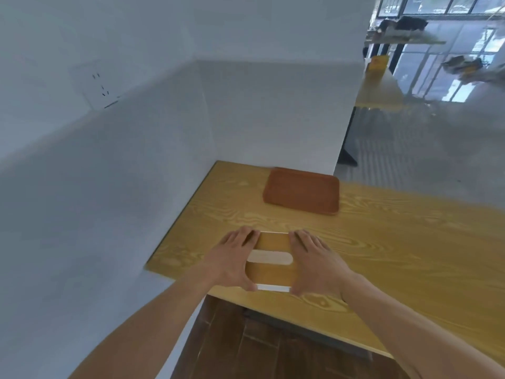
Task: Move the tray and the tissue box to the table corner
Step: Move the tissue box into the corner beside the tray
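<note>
A tissue box with a wood-coloured lid and a pale oval slot sits near the front edge of the yellow wooden table. My left hand grips its left end and my right hand grips its right end. A flat brown tray lies farther back on the table, close to the white wall, with nothing on it. The tray is an arm's reach beyond both hands.
White walls bound the table on the left and at the back, forming a corner at the far left. A wall socket sits on the left wall. Dark wooden floor shows below the table's front edge. A second table stands farther off.
</note>
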Demonstrator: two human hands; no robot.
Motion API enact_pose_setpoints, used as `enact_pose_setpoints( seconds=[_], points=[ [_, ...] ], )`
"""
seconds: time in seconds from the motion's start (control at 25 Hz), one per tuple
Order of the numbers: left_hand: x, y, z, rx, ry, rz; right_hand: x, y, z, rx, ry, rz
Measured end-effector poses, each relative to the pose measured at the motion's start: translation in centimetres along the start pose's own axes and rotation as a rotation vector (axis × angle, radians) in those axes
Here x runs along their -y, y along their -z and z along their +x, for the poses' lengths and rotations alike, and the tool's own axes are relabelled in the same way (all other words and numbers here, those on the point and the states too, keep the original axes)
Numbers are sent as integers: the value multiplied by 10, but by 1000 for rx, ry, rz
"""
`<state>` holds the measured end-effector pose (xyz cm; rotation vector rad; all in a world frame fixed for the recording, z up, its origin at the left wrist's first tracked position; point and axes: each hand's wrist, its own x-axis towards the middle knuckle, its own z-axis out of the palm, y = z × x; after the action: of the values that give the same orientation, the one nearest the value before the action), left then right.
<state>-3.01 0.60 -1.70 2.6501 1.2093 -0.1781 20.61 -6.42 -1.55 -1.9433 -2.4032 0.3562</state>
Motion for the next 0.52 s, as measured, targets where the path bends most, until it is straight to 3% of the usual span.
enact_pose_setpoints(
  seconds=[0.52],
  points=[
    [109,-4,0,7,34,-36,61,-6,95,43,39,-9]
  ],
)
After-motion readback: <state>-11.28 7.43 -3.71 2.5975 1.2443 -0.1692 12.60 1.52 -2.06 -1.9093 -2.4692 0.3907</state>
